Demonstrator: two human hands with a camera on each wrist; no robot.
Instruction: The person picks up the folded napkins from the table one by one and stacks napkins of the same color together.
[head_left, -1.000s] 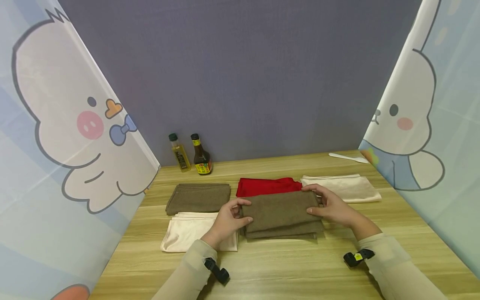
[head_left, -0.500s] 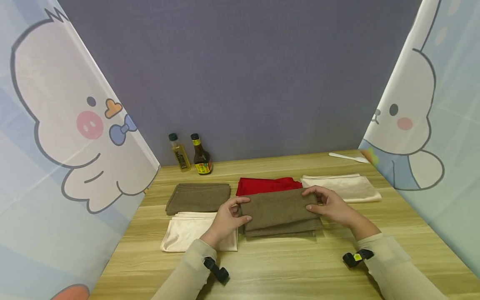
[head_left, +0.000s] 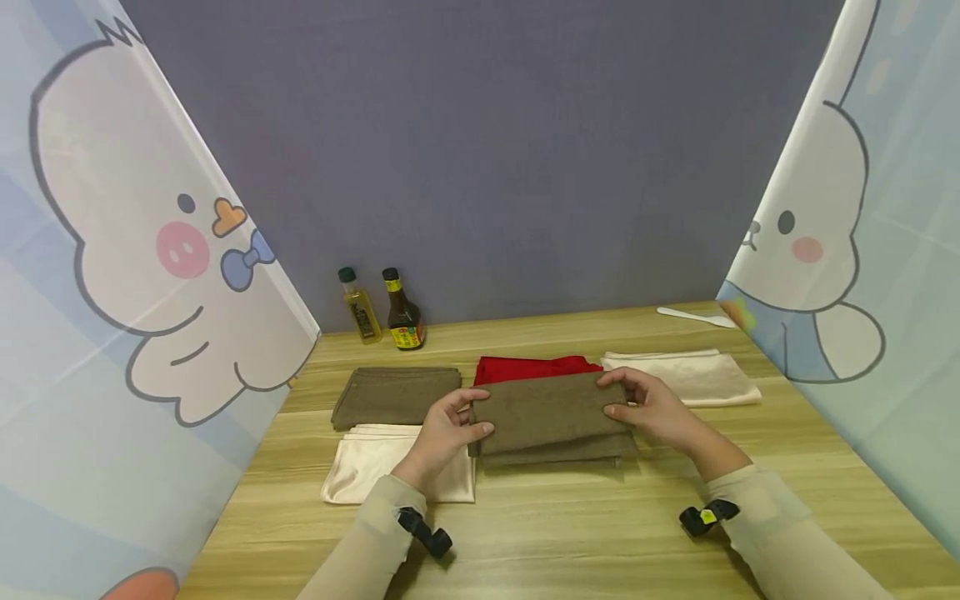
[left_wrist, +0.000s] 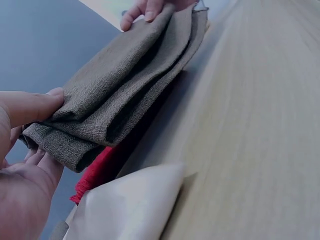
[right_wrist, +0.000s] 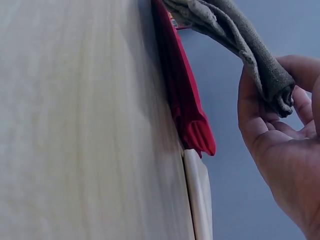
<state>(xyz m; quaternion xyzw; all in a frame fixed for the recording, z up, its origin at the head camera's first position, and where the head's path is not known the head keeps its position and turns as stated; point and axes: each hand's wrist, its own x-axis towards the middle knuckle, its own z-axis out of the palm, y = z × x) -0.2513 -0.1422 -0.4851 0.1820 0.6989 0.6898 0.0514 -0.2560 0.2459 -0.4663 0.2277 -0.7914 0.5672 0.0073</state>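
A folded brown cloth [head_left: 547, 412] hangs between both hands, lifted off the table in the wrist views. My left hand [head_left: 444, 432] pinches its left end, thumb on the near face and fingers behind. At the right end my right hand [head_left: 651, 408] pinches it the same way. Several loose layers show along its lower edge in the left wrist view. Behind it lies a folded red cloth [head_left: 536, 368], partly covered from the head camera. Under the left wrist is a folded cream cloth [head_left: 371, 467], with another brown cloth [head_left: 397, 396] just beyond it.
A second cream cloth [head_left: 690, 377] lies at the right behind my right hand. Along the back stand an oil bottle [head_left: 362, 308] and a dark sauce bottle [head_left: 405, 312]. A white plastic utensil [head_left: 693, 317] lies at the back right. Printed curtains flank the wooden table [head_left: 570, 542].
Both hands have raised the held brown cloth a little and shifted it slightly left, so it covers more of the red cloth. The other cloths and the bottles stay put.
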